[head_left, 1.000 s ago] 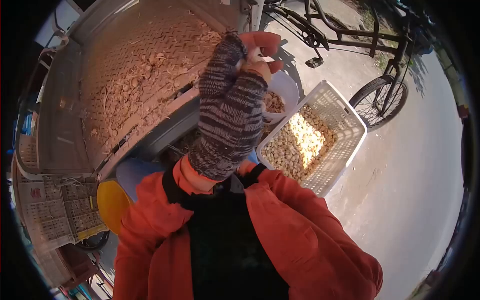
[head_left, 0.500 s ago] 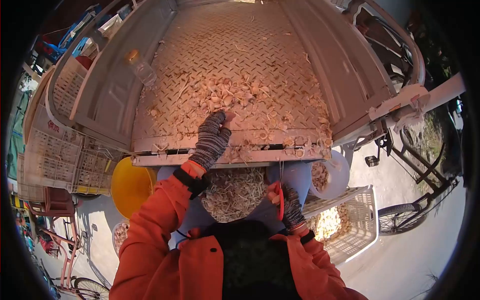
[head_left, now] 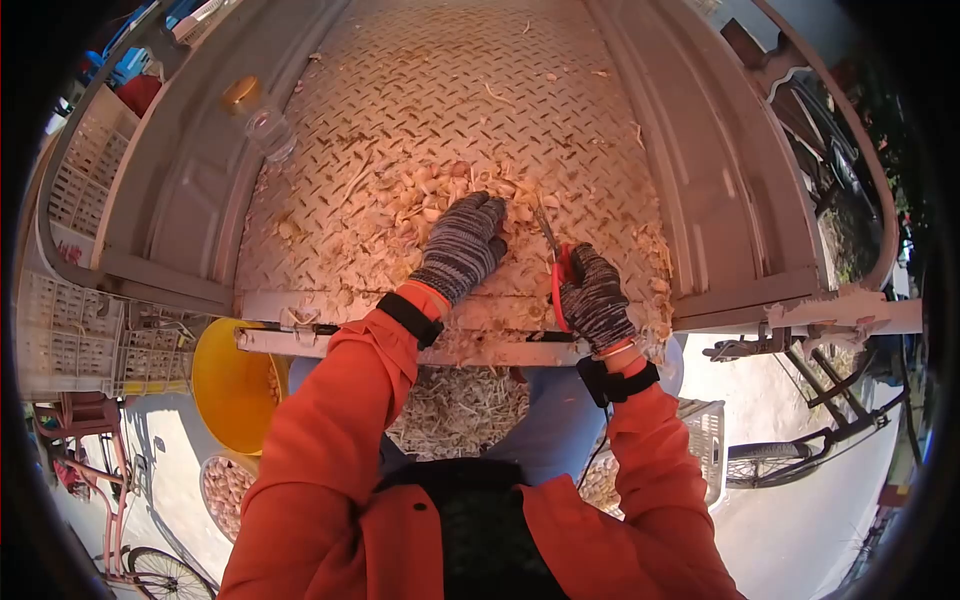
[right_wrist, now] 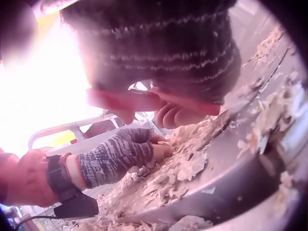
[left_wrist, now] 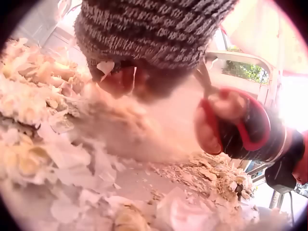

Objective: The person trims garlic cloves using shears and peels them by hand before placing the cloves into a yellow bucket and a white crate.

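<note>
My left hand [head_left: 465,245], in a striped fingerless glove, reaches palm-down into the near edge of a heap of garlic [head_left: 425,195] on the metal truck bed. Its bare fingertips [right_wrist: 161,151] dip among papery skins in the right wrist view. Motion blurs what lies under them in the left wrist view, so I cannot tell whether they pinch a bulb. To the right, my gloved right hand [head_left: 595,298] grips red-handled scissors [head_left: 556,290]. The blades point away from me toward the heap, and the red loops show around the fingers in the left wrist view.
A clear jar [head_left: 268,130] with a gold lid leans by the left side wall. A yellow bucket [head_left: 232,385] and a basin of cloves [head_left: 228,490] stand below left. Trimmings [head_left: 460,410] lie below the bed edge. A white crate [head_left: 705,440] sits at lower right.
The view has swung from the right-hand crate to the truck bed. My left hand has moved forward into the garlic. The right hand has risen over the bed's edge with the scissors.
</note>
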Action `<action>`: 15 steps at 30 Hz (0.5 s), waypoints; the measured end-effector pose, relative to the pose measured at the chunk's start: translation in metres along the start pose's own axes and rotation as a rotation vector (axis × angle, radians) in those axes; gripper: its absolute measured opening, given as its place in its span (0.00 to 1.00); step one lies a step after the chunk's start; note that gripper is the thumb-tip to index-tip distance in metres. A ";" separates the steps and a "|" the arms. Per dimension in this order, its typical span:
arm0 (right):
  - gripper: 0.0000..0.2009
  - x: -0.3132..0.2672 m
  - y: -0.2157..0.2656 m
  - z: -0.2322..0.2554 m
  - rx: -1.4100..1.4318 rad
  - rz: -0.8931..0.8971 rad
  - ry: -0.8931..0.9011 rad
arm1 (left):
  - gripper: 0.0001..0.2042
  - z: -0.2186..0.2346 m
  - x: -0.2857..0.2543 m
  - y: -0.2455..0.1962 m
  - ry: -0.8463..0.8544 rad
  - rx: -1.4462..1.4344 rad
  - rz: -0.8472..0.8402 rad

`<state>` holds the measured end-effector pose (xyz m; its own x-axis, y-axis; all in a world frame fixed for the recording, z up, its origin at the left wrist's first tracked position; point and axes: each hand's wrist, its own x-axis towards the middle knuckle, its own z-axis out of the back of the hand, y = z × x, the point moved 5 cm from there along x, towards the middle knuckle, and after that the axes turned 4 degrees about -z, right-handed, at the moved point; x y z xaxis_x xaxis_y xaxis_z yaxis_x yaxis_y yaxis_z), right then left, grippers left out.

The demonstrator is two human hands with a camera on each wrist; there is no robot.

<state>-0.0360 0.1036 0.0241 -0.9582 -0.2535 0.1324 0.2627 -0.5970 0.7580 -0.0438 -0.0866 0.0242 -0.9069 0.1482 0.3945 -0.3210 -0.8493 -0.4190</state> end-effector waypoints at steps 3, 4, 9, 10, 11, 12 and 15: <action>0.12 -0.016 0.002 0.008 -0.026 0.080 0.002 | 0.19 0.010 -0.010 -0.005 0.196 -0.440 0.267; 0.12 -0.020 0.004 0.009 -0.025 0.086 0.002 | 0.17 0.013 -0.017 -0.010 0.203 -0.539 0.268; 0.17 -0.053 0.018 0.017 -0.233 0.178 0.012 | 0.16 0.026 -0.047 -0.033 0.128 -0.641 0.322; 0.16 -0.057 0.021 0.020 -0.248 0.137 0.034 | 0.16 0.026 -0.051 -0.033 0.156 -0.623 0.311; 0.15 -0.062 0.026 0.022 -0.262 0.099 0.055 | 0.16 0.026 -0.055 -0.035 0.182 -0.602 0.300; 0.14 -0.067 0.035 0.027 -0.259 0.116 0.032 | 0.15 0.029 -0.058 -0.037 0.141 -0.707 0.350; 0.13 -0.079 0.040 0.032 -0.258 0.178 0.034 | 0.14 0.038 -0.069 -0.043 0.136 -0.772 0.360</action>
<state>0.0467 0.1244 0.0644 -0.8917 -0.3936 0.2238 0.4498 -0.7137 0.5370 0.0432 -0.0796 0.0461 -0.9980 0.0376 0.0500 -0.0586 -0.2811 -0.9579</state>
